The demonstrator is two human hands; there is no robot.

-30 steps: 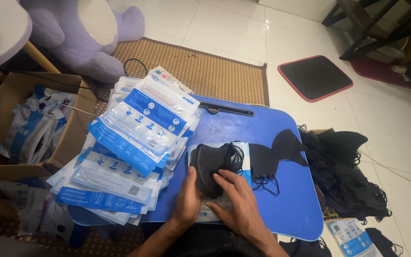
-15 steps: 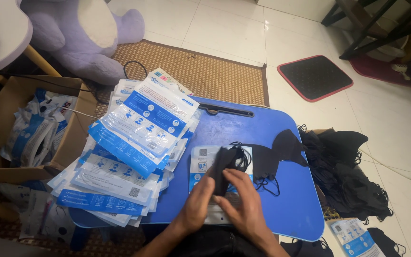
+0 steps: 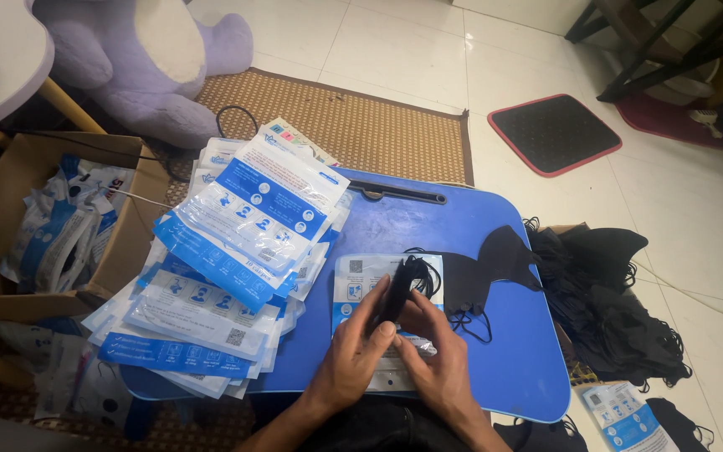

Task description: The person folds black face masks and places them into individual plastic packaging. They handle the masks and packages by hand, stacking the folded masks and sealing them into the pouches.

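Head view. Both hands, the left hand (image 3: 351,356) and the right hand (image 3: 438,368), are close together, pinching a folded black face mask (image 3: 395,289) over a clear, blue-printed packaging pouch (image 3: 353,280) lying flat on the blue desk (image 3: 512,368). The mask is held edge-up, its ear loops bunched at the top. Two more black masks (image 3: 487,268) lie just beside it on the desk; a stack of sealed pouches (image 3: 244,226) occupies the desk's left part, and a heap of loose black masks (image 3: 621,310) sits in a box to the right. Judged good practice: keep the fold tight, tuck the loops inward, and hold the pouch mouth flat so the mask enters without snagging.
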